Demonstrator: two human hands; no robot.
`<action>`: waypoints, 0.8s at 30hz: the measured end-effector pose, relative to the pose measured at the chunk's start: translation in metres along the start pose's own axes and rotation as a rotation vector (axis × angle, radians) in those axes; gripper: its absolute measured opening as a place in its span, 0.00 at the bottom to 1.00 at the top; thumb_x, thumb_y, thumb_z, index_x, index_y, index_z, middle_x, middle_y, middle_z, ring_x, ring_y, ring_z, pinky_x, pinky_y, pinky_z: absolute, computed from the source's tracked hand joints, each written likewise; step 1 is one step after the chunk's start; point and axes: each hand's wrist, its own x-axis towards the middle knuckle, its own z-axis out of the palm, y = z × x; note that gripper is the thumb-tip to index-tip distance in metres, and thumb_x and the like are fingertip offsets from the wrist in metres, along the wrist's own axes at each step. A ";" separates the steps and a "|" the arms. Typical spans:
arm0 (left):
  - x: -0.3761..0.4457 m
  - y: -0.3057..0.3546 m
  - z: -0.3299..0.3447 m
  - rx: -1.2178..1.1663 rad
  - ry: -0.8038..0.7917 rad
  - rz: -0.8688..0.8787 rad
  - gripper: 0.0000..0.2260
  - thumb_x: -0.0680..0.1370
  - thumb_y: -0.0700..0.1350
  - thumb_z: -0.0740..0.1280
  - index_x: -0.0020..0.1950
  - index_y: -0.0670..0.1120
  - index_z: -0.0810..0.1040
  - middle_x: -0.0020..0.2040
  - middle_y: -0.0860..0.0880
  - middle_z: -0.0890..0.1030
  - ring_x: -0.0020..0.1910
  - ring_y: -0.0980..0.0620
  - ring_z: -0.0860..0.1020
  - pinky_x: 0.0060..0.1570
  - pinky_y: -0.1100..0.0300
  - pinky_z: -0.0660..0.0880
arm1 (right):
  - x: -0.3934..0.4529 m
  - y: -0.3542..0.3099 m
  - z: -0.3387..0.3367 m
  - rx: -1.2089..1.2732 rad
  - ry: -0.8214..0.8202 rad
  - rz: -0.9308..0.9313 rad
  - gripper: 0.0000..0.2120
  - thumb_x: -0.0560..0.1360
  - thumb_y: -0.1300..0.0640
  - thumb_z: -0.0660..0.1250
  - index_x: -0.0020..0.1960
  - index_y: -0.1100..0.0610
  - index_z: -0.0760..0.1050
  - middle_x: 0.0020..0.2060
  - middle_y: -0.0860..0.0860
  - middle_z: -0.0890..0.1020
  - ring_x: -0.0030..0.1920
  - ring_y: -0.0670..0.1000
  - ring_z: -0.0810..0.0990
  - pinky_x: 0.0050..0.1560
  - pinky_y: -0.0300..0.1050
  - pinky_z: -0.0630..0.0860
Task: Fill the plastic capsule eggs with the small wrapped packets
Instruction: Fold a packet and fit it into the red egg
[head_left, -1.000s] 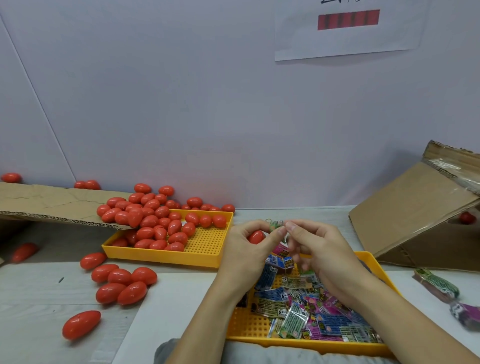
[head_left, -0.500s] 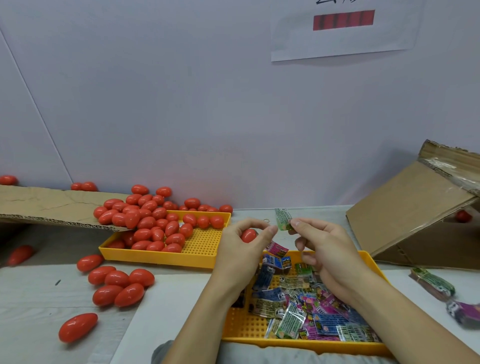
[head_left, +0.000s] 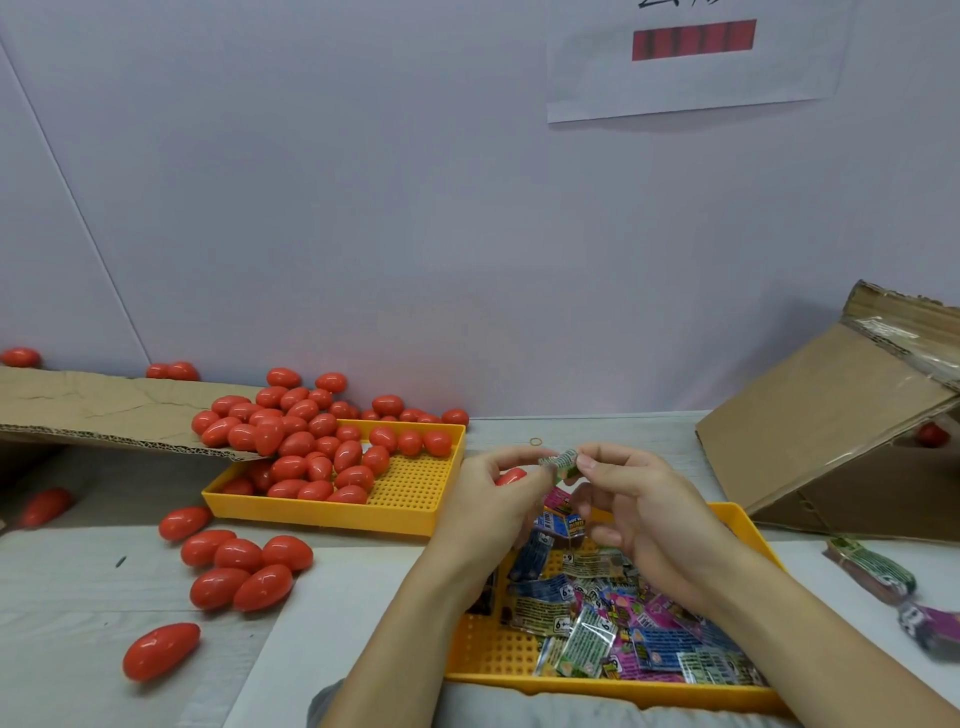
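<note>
Green packet (head_left: 560, 461) pinched between both hands' fingertips, egg (head_left: 511, 476) cupped in left hand (head_left: 493, 499). Packet best rolled tight by right hand (head_left: 631, 506) before stuffing.

I see glossy red eggs (head_left: 291, 457) heaped at ten o'clock in a yellow perforated tray (head_left: 415, 488) (grid-holed); blue, pink and green printed packets (head_left: 613, 618) fill the nearer yellow tray (head_left: 488, 649).

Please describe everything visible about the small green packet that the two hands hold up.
The green packet is a small wrapped piece, green and white with fine print, glossy like plastic film, and looks rolled or folded. It is held in the air above the far end of the yellow packet tray. The left hand and right hand pinch its ends; nothing else touches it.
</note>
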 end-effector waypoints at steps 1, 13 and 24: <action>0.000 0.001 0.000 -0.029 -0.019 -0.021 0.06 0.79 0.42 0.67 0.52 0.49 0.83 0.24 0.52 0.70 0.22 0.56 0.65 0.25 0.61 0.63 | -0.001 -0.001 0.000 0.006 -0.022 -0.004 0.10 0.79 0.62 0.62 0.44 0.58 0.82 0.34 0.49 0.78 0.33 0.46 0.72 0.26 0.38 0.61; 0.001 0.002 0.001 -0.099 -0.020 -0.036 0.22 0.82 0.44 0.62 0.27 0.50 0.75 0.24 0.48 0.69 0.23 0.52 0.62 0.25 0.60 0.62 | 0.000 0.001 0.002 -0.107 0.030 0.036 0.09 0.79 0.62 0.64 0.42 0.57 0.80 0.36 0.51 0.75 0.35 0.47 0.71 0.27 0.40 0.61; 0.000 -0.001 -0.002 -0.173 -0.117 -0.009 0.23 0.71 0.49 0.76 0.62 0.42 0.80 0.25 0.51 0.67 0.23 0.55 0.63 0.25 0.63 0.65 | 0.001 -0.001 0.000 0.043 0.010 0.044 0.11 0.81 0.60 0.61 0.51 0.60 0.83 0.43 0.51 0.76 0.37 0.47 0.70 0.28 0.38 0.63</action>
